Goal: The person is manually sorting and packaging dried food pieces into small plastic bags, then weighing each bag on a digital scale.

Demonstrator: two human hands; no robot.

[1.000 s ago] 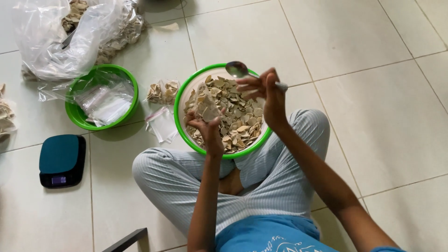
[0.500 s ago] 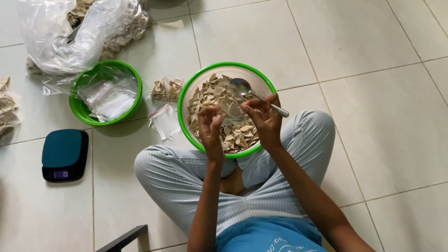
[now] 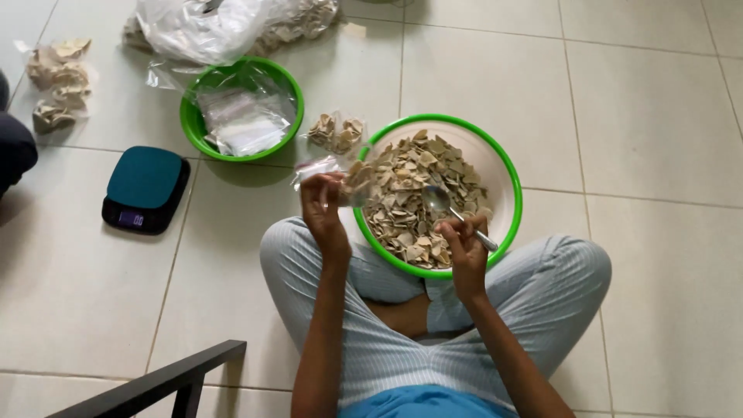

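I sit cross-legged on a tiled floor with a large green-rimmed bowl [image 3: 503, 166] of pale beige chips resting against my legs. My left hand [image 3: 323, 210] holds a small clear plastic bag [image 3: 340, 178] partly filled with chips, raised at the bowl's left rim. My right hand [image 3: 463, 246] grips a metal spoon [image 3: 438, 200] whose bowl lies on the chips near the middle of the heap.
A smaller green bowl [image 3: 193, 131] with empty clear bags stands at the upper left. A filled chip bag [image 3: 336, 133] lies between the bowls. A dark teal kitchen scale [image 3: 145, 188] sits left. More bags [image 3: 56, 81] and a big plastic sack [image 3: 203, 25] lie beyond. A black bar [image 3: 155, 381] crosses bottom left.
The spoon came down from above the bowl's far rim onto the chips. My left hand moved left with the bag to the bowl's edge.
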